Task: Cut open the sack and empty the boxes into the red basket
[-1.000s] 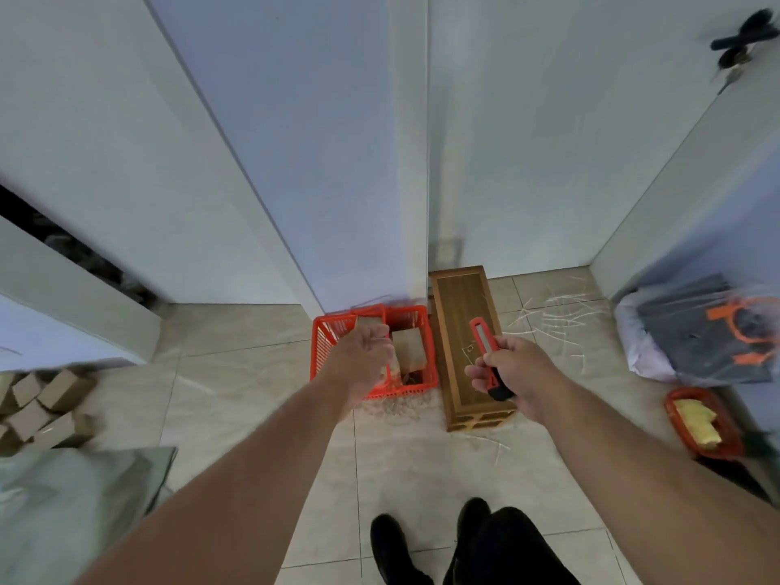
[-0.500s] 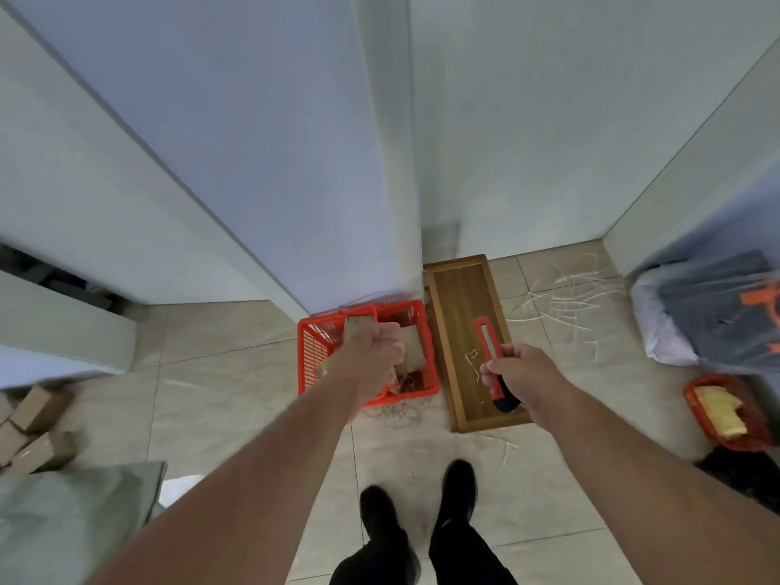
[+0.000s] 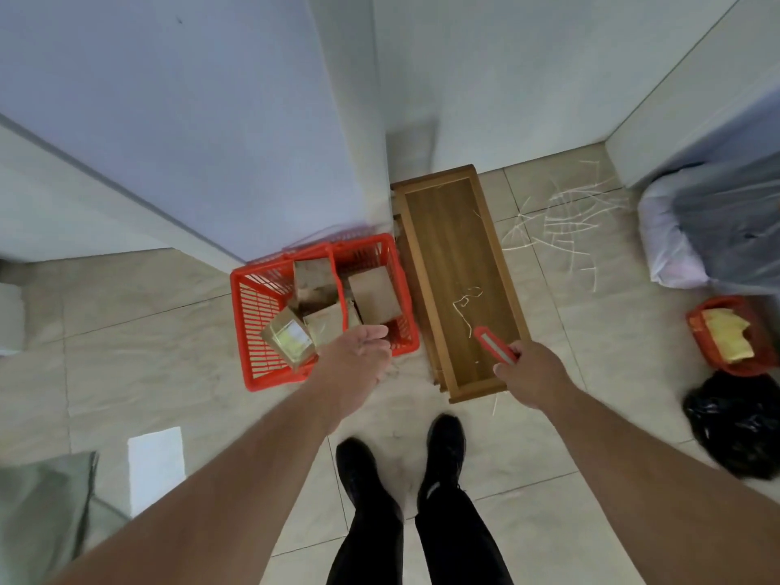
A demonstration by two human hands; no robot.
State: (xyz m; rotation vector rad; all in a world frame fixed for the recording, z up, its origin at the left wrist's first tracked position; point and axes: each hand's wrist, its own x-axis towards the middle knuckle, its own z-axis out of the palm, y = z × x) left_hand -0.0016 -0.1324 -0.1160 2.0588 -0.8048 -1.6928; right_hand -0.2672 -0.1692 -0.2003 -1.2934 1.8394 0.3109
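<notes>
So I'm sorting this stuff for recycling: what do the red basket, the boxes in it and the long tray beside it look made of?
Red basket: probably moulded plastic, going by its uniform glossy red colour and thin lattice walls. Boxes: cardboard, matte brown with folded edges; one carries a pale label. Long tray: wood or a wood-look laminate, with visible brown grain and a lighter raised rim.

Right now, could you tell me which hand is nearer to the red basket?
Left. The left hand hovers open over the red basket's near corner; the right hand grips a cutter beside it.

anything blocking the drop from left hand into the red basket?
Nothing visible. The left hand is open above the near right corner of the red basket, whose top is open; cardboard boxes already lie inside it.
</notes>
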